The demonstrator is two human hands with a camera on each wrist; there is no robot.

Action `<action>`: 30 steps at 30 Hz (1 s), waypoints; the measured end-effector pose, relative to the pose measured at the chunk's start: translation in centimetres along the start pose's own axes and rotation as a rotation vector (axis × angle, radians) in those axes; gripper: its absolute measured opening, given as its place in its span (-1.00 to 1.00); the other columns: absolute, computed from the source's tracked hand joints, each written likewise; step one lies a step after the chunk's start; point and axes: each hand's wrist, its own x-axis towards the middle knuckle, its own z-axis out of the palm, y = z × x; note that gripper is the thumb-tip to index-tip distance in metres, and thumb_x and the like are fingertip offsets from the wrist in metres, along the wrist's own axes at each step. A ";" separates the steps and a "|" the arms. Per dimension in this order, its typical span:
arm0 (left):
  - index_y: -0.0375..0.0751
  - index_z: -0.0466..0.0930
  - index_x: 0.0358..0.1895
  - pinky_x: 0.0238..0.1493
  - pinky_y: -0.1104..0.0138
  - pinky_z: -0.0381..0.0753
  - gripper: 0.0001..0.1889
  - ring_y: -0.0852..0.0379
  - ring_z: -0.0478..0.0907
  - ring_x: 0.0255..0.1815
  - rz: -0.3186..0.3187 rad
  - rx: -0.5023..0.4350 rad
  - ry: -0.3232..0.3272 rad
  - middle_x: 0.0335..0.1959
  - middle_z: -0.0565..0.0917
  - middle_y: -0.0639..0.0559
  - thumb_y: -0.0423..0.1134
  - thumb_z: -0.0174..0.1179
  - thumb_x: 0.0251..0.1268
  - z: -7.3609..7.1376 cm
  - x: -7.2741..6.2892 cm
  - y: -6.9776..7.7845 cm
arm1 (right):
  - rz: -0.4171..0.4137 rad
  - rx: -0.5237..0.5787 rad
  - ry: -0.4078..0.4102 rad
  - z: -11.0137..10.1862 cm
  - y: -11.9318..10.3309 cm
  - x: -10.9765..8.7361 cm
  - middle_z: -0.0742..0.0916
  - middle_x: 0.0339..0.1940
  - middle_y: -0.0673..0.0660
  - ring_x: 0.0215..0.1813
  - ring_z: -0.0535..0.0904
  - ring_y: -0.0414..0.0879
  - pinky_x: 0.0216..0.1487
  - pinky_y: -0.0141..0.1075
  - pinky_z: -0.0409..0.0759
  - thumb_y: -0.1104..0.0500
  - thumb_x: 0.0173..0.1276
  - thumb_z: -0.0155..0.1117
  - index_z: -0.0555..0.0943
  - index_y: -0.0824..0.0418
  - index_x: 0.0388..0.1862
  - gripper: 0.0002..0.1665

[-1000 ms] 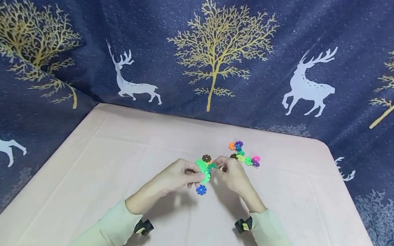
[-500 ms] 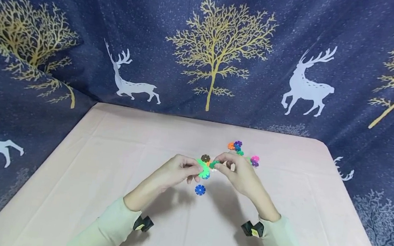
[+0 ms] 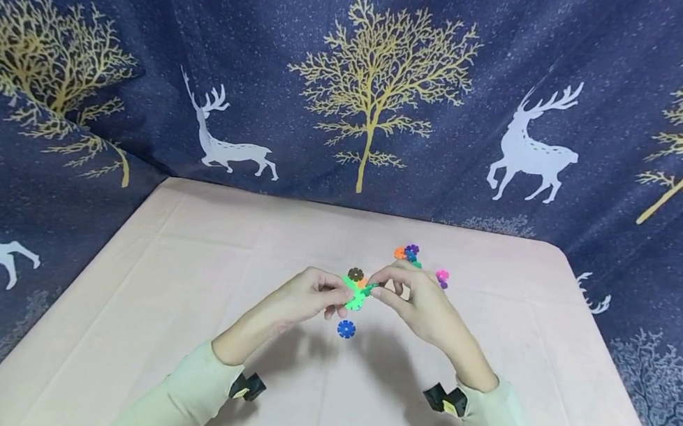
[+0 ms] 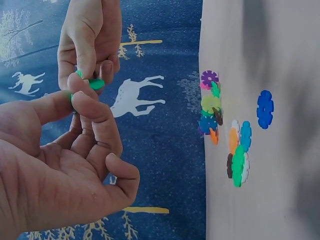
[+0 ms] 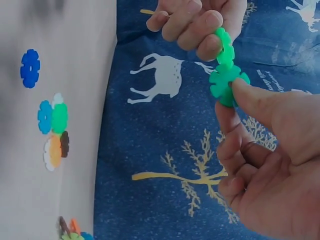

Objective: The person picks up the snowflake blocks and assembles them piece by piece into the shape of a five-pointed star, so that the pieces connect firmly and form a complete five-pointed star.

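Note:
Thumb and fingers of my left hand (image 3: 306, 297) pinch a light green snowflake disc (image 5: 226, 45), mostly covered by the fingers in the left wrist view. My right hand (image 3: 426, 303) pinches a darker green snowflake disc (image 5: 225, 82) between thumb and index finger. In the right wrist view the two discs meet edge to edge, set at an angle to each other. Both hands are raised over the table. Beneath them lies a loose group of discs, among them a brown disc (image 3: 355, 274), an orange disc (image 4: 233, 140) and another green disc (image 4: 238, 167).
A single blue disc (image 3: 346, 329) lies nearer on the pale tablecloth (image 3: 219, 227). Farther back at right is a cluster with an orange disc (image 3: 400, 253), a purple disc (image 3: 412, 249) and a pink disc (image 3: 442, 275), partly behind my right hand. A dark blue curtain (image 3: 323, 155) hangs behind the table.
My right forearm has swung outward to the right, and the darker green disc has turned in its fingers. My left hand has risen slightly with its light green disc. The discs on the table stay put.

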 end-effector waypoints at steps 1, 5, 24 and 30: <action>-0.46 0.68 -0.20 -0.36 0.42 0.46 -0.80 0.19 0.47 -0.50 0.001 -0.007 -0.006 -0.55 0.65 0.07 -0.34 0.15 0.43 0.0 0.0 0.1 | -0.012 0.003 0.000 -0.1 0.0 0.0 0.69 -0.26 -0.11 -0.30 0.43 -0.20 -0.32 -0.25 0.44 0.14 0.35 0.41 0.75 -0.02 -0.15 -0.88; -0.46 0.67 -0.19 -0.34 0.41 0.48 -0.80 0.18 0.47 -0.48 -0.007 -0.044 -0.043 -0.53 0.63 0.03 -0.34 0.14 0.44 0.2 -0.3 0.5 | -0.065 0.079 0.001 -0.2 0.0 -0.1 0.68 -0.26 -0.14 -0.28 0.44 -0.18 -0.28 -0.14 0.46 0.20 0.33 0.42 0.75 0.00 -0.16 -0.86; -0.56 0.60 -0.21 -0.38 0.45 0.44 -0.76 0.20 0.45 -0.53 0.113 -0.157 -0.088 -0.59 0.59 0.06 -0.34 0.11 0.47 1.7 -1.7 1.9 | -0.133 0.517 0.094 0.3 0.7 -0.9 0.67 -0.45 0.04 -0.33 0.56 -0.14 -0.34 -0.35 0.50 0.52 0.13 0.44 0.67 0.21 -0.42 -0.76; -0.54 0.61 -0.20 -0.38 0.44 0.44 -0.76 0.20 0.44 -0.53 0.091 -0.151 -0.076 -0.59 0.59 0.07 -0.34 0.10 0.48 1.6 -1.6 1.8 | -0.141 0.517 0.082 0.5 1.0 -0.5 0.66 -0.46 0.02 -0.33 0.53 -0.13 -0.32 -0.34 0.48 0.49 0.14 0.45 0.68 0.17 -0.40 -0.77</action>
